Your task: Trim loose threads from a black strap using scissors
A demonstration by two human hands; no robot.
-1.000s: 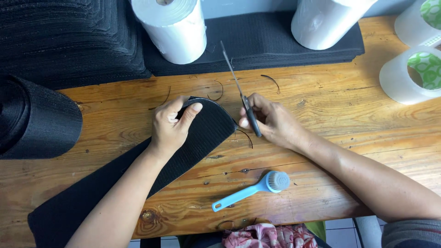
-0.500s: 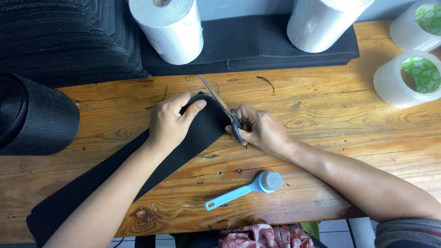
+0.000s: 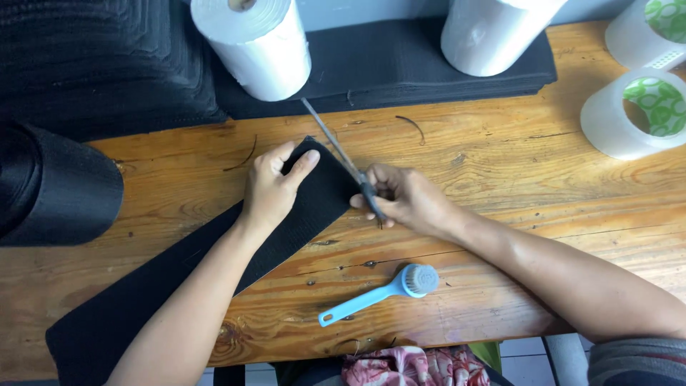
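A long strip of black ribbed fabric (image 3: 150, 286) lies slantwise on the wooden table (image 3: 500, 171), its end near the table's middle. My left hand (image 3: 275, 186) lies flat on that end and presses it down. My right hand (image 3: 407, 200) grips a pair of scissors (image 3: 343, 157) by the handles. The thin blades point up and to the left, along the strip's right corner and edge. Whether the blades bite into the fabric is not clear.
A light blue brush (image 3: 382, 292) lies near the front edge. Two white rolls (image 3: 254, 43) (image 3: 493, 32) stand on stacked black fabric (image 3: 400, 64) at the back. A black roll (image 3: 50, 186) lies at the left. Clear tape rolls (image 3: 632, 111) sit at the right. Thin black trimmings (image 3: 411, 125) are scattered about.
My right hand has swung the scissors from beside the strip onto its end, and the blades now reach farther up and left. My left hand stays on the fabric.
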